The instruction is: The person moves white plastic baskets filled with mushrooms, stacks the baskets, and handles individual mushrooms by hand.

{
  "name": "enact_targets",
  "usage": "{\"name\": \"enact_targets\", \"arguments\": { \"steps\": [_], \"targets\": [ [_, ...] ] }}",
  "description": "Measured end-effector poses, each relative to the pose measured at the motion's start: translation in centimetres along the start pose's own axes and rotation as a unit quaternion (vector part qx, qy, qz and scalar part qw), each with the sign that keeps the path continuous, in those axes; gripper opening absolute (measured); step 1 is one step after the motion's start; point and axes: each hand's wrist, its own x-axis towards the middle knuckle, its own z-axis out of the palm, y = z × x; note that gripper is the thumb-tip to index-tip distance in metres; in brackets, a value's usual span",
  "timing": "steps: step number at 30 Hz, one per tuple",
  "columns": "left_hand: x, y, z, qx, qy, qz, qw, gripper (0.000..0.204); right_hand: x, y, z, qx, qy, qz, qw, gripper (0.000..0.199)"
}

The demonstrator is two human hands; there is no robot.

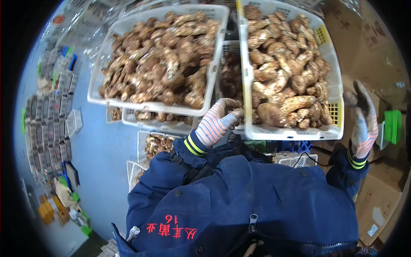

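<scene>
A white plastic crate full of brown, earthy mushrooms stands in front of me, to the right of centre. At its near left corner is my left hand in a striped glove with dark fingertips. Its fingers are half curled, with a gap between them and the thumb, and I see nothing held in it. Beyond the crate's right side my right hand is raised in a matching glove, its fingers stretched out and apart from the crate wall. A second white crate, heaped with similar mushrooms, sits to the left.
More mushroom crates lie beneath the upper ones. Cardboard boxes and a green container stand at the right. Stacked grey containers line the blue floor at the left. A small white basket is close to my body.
</scene>
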Motion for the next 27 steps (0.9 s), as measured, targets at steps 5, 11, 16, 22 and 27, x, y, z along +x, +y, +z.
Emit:
{"name": "enact_targets", "arguments": {
  "steps": [5, 11, 16, 22, 27],
  "targets": [
    [-10.3, -5.5, -6.1, -0.063, -0.025, -0.049, 0.996, 0.033, -4.0, -4.0, 9.0, 0.05, -0.132, -0.019, 0.99, 0.039],
    [-30.2, -19.9, -15.1, -0.191, 0.264, -0.116, 0.938, 0.031, -12.1, -10.6, 23.6, 0.101, -0.408, 0.099, 0.902, 0.037],
    [-50.6, -37.9, -12.3, -0.36, 0.523, -0.241, 0.734, 0.036, -21.0, -12.3, 34.2, 0.171, -0.571, 0.194, 0.779, 0.037],
    [-65.4, -49.5, 1.1, -0.525, 0.629, -0.331, 0.469, 0.033, -29.4, -12.8, 42.8, 0.043, -0.709, 0.031, 0.703, 0.033],
    [-67.0, -51.5, 10.8, -0.571, 0.66, -0.289, 0.394, 0.036, -36.1, -11.9, 47.0, 0.076, -0.781, 0.086, 0.614, 0.032]
  ]
}}
